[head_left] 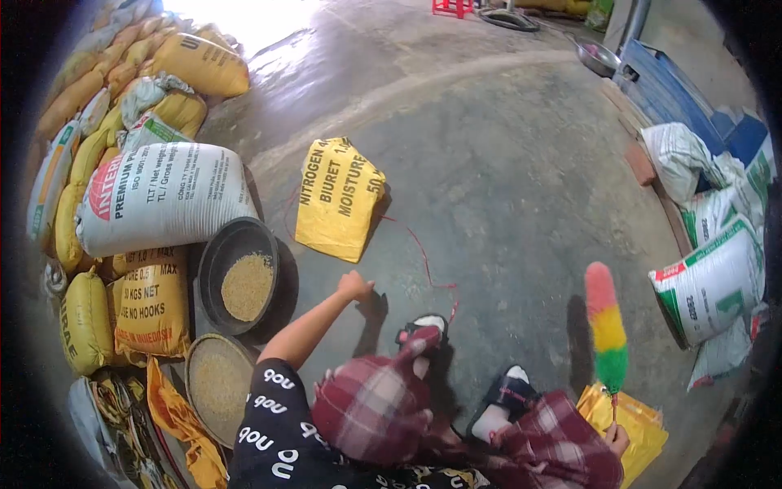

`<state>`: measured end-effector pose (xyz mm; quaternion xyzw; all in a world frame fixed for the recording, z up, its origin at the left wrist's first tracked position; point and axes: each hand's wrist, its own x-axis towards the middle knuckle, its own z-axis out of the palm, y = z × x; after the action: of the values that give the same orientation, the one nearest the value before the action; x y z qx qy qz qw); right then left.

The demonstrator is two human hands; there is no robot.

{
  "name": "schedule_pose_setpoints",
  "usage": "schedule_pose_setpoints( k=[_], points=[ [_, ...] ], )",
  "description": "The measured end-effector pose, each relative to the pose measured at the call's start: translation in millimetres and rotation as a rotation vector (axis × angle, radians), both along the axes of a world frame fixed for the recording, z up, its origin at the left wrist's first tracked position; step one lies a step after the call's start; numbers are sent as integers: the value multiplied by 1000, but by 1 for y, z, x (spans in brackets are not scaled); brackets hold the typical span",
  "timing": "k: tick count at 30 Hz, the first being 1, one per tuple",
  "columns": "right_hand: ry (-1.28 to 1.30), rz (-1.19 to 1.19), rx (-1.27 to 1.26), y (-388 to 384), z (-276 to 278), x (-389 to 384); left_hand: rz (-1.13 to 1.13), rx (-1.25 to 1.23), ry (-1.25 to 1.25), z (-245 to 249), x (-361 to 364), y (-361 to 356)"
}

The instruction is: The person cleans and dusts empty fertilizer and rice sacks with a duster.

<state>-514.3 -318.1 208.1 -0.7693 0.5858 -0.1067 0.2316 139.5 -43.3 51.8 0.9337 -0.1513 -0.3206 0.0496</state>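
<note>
My right hand [617,438] grips the thin handle of a feather duster [606,326] with pink, yellow and green bands. The duster stands nearly upright above a stack of folded yellow sacks [648,424] on the floor. My left hand [356,287] is raised over the floor with its fingers curled in. Whatever it may hold is hidden. Just beyond it lies a folded yellow sack [338,200] with black print, apart from the hand. A red string [419,248] trails from beside that sack toward my sandalled foot [428,326].
On the left, a white sack [167,196] leans beside a dark basin of grain [248,287] and a second basin [220,391]. Filled yellow sacks [199,61] are piled behind. White sacks [709,281] and blue panels [668,90] line the right. A metal bowl [597,57] sits farther back.
</note>
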Motion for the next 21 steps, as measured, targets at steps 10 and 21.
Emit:
schedule_pose_setpoints(
  k=[10,21],
  points=[
    [14,260,90,-44,36,172,300,33,-592,-45,46,-28],
    [198,644,437,-42,33,242,87,-352,-1067,67,123,-18]
  ],
)
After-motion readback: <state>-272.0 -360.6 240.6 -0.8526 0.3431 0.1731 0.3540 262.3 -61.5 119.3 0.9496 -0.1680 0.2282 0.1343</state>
